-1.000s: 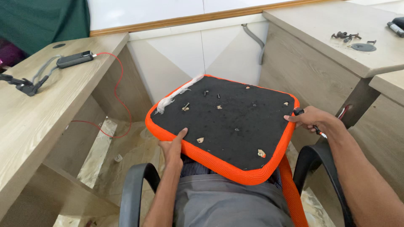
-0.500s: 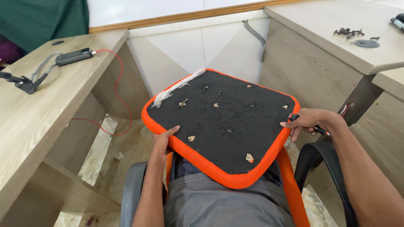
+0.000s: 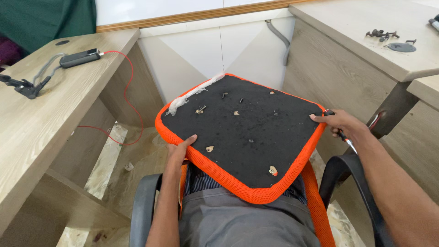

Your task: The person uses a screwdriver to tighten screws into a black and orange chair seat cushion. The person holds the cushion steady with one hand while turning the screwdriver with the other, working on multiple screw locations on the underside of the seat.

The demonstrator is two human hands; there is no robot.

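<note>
— What do you have on your lap?

— You sit in a chair with black armrests [image 3: 142, 206], an upturned chair seat [image 3: 242, 132] across your knees, black underside up, orange mesh rim all round.

— And your hands?

— Your left hand [image 3: 179, 151] clasps the near left rim, thumb on the black panel, grip pressed around the edge. Your right hand [image 3: 340, 123] curls over the right rim, its grip pinching a slim screwdriver [image 3: 342, 135] against the seat.

— What lies on the panel?

— Small screws [image 3: 200, 110] and scraps dot it.

— Farther out?

— A dark device [image 3: 78, 58] with a red cable [image 3: 130, 82] lies on the left bench [image 3: 36, 119]; loose screws [image 3: 380, 34] and a grey disc [image 3: 401, 46] rest on the right bench [image 3: 366, 18].
</note>
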